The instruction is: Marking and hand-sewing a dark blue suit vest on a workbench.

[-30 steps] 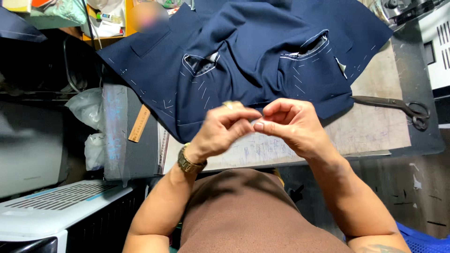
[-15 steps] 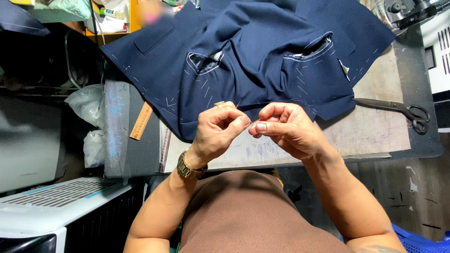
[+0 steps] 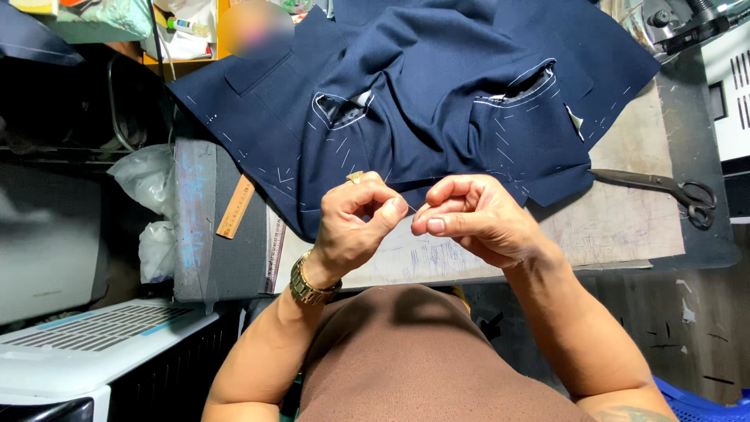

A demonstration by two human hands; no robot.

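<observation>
Navy jacket (image 3: 437,94) lies on desk (image 3: 625,227); left hand (image 3: 355,223) and right hand (image 3: 473,219) pinch something fine, likely needle and thread; steady, close fingertips seem best.

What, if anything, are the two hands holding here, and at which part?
Left hand and right hand pinch fingertips together above the navy blue cloth jacket. Something very thin, probably needle or thread, seems pinched between them; too small to tell.
</observation>
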